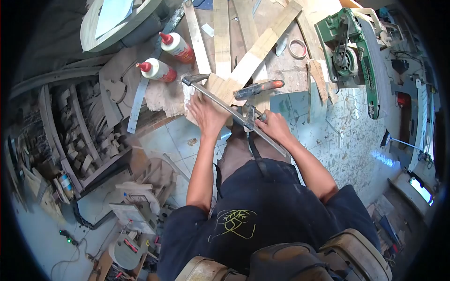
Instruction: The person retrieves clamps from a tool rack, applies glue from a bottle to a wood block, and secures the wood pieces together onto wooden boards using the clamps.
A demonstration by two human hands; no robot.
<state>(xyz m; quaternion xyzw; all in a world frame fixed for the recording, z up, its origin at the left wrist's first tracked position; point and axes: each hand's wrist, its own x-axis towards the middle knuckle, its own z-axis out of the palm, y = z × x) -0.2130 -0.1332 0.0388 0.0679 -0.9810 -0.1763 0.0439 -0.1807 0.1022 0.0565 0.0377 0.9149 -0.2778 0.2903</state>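
Note:
A long metal bar clamp [218,99] lies diagonally over the joined ends of several wooden boards [222,89] at the workbench's near edge. My right hand [274,126] is closed around the clamp's screw handle, near the sliding jaw [251,117]. Against the boards' end, beneath the clamp's upper end, my left hand [205,112] grips the wood with bent fingers; its fingertips are partly hidden. A dark tool with an orange end [259,89] rests across the boards just beyond my right hand.
Two glue bottles with red caps [159,70] [178,48] stand left on the workbench [290,75]. A tape roll [297,48] lies behind the boards. To the right is a green belt sander [344,56]. Wood offcuts [89,150] fill a rack at left.

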